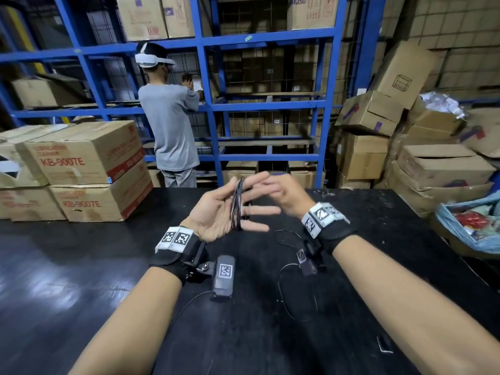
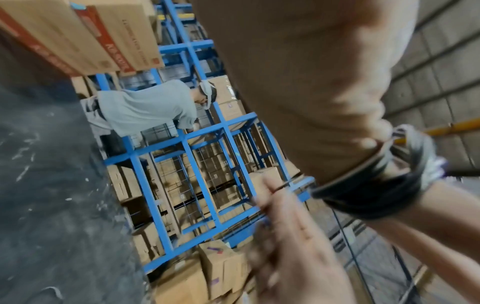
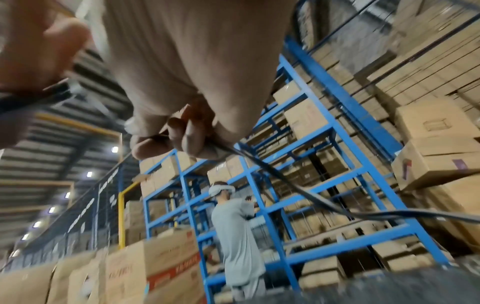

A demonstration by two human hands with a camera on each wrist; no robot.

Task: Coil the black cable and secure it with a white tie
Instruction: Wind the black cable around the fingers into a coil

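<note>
Cable (image 1: 237,204), thin and black, sits wound in several loops round the straight fingers of the left hand (image 1: 216,212), held up over the black worktop (image 1: 81,266). The right hand (image 1: 281,196) pinches the loose strand beside it. It looks light and limp but springy, likely to unwind. Best pinched across the whole bundle. No white tie shows anywhere.

On the upper cardboard box (image 1: 81,155) at the far left of the table, "CLEANER" and "KB-9007E" are printed in red. "KB-9007E" is repeated in red on the lower box (image 1: 89,203) beneath it. On a box (image 1: 311,10) on the top shelf, "ADH" can be read. Other printing is too blurred.
</note>
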